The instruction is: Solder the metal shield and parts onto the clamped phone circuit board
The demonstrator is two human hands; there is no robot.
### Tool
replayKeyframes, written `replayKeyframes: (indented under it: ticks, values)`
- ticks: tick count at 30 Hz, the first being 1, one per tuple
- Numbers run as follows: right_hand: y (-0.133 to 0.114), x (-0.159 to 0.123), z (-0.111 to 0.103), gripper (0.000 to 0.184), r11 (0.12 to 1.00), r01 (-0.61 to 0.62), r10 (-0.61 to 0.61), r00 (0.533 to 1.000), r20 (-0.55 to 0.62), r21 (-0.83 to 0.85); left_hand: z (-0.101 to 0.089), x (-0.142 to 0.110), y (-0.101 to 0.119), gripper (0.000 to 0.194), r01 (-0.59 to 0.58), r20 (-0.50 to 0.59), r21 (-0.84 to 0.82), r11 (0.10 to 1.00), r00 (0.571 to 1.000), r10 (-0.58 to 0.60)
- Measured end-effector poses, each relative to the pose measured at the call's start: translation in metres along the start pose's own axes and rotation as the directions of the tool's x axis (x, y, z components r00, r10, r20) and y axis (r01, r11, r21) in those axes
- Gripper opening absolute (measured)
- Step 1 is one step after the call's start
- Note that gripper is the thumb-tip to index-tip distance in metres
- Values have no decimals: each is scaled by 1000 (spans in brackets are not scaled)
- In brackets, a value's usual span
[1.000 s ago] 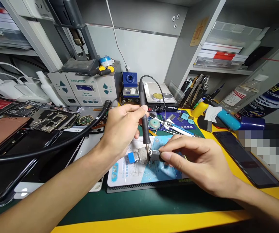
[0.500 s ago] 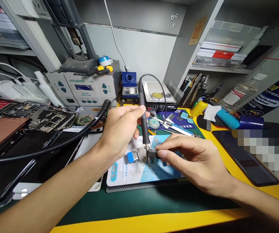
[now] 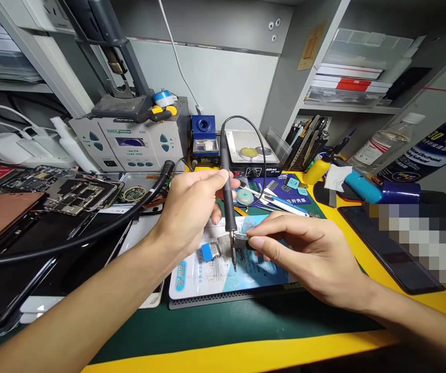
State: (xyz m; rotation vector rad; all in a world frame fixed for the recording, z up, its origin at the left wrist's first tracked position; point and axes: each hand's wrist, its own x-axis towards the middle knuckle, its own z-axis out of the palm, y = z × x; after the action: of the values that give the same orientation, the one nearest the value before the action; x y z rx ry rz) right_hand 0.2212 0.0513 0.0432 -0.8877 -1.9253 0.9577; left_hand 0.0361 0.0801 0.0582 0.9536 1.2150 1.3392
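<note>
My left hand (image 3: 191, 210) is closed round the black handle of a soldering iron (image 3: 227, 207), held upright with its tip down near a small metal part. My right hand (image 3: 304, 256) pinches a small dark grey piece (image 3: 241, 241) right beside the iron's tip. Both hover over a blue and white work mat (image 3: 223, 272) on the green bench. A small metal clamp with a blue end (image 3: 209, 251) lies on the mat just left of the tip. The iron's cord loops up behind it toward the back.
A grey rework station (image 3: 129, 142) and a blue soldering unit (image 3: 204, 137) stand at the back. Opened phones and boards (image 3: 67, 194) lie at the left under a thick black hose (image 3: 90, 233). A dark phone (image 3: 389, 254), bottles and tools (image 3: 308, 137) occupy the right.
The view has shifted slightly. My right hand has drawn the grey piece a little leftward to the iron's tip; my left hand keeps the iron nearly in place.
</note>
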Motion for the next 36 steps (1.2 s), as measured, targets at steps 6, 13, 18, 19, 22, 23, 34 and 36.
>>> replayKeyframes:
  ticks: [6, 13, 18, 19, 22, 23, 34, 36]
  values:
    - [-4, -2, -2, 9, 1000, 24, -22, 995, 94, -18, 0, -2, 2, 17, 10, 0, -5, 1000, 1000, -10]
    - [-8, 0, -6, 5, 989, -126, 122, 991, 54, 77, 1, 0, 0, 14, 17, -7, -29, 999, 1000, -17]
    - [-1, 4, -9, 12, 914, -288, 295, 955, 20, 285, -3, 3, 3, 13, 88, 62, -72, 993, 995, -84]
    - [0, 4, -9, 12, 897, -302, 310, 950, 27, 322, -4, 4, 4, 14, 120, 87, -83, 989, 990, -113]
    - [3, 5, -12, 13, 869, -314, 318, 947, 56, 382, -9, 8, 6, 17, 212, 152, -108, 971, 969, -195]
    - [3, 5, -13, 13, 867, -313, 313, 948, 64, 387, -10, 9, 7, 18, 237, 170, -112, 965, 961, -217]
    - [-3, 3, -8, 14, 960, -210, 216, 976, -11, 183, -8, 7, 8, 16, 204, 207, -98, 974, 962, -181]
    - [-6, 0, -6, 10, 989, -118, 123, 991, -49, 84, -6, 5, 7, 15, 166, 193, -79, 983, 970, -148]
